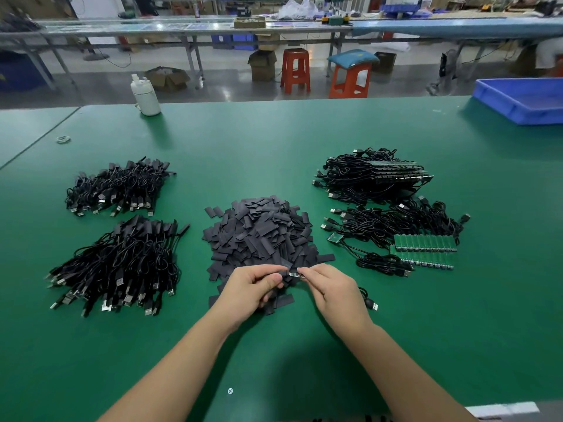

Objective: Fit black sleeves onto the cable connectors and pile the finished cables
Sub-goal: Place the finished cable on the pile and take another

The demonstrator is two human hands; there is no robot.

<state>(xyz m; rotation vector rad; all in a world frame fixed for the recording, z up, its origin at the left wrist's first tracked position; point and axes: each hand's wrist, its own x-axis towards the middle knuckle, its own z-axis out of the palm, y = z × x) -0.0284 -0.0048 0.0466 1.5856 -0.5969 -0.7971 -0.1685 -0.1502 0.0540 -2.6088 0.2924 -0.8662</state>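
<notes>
Green bench [274, 141] carries a sleeve heap [259, 236] at centre. Both forearms reach in from 6 o'clock. Left hand [253, 284] pinches a sleeve [281, 264]; right hand [329, 286] pinches the connector board [296, 274]. Finished cables [118, 263] lie at 9 o'clock, unsleeved cables [393, 220] at 2 o'clock.

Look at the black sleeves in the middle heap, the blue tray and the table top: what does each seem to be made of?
Black sleeves: probably thin matte plastic or rubber tubing, lying flat without shine.
Blue tray: looks like moulded plastic, with an even colour and rounded rim.
Table top: seemingly a green rubber or vinyl mat, smooth with soft reflections.
</notes>
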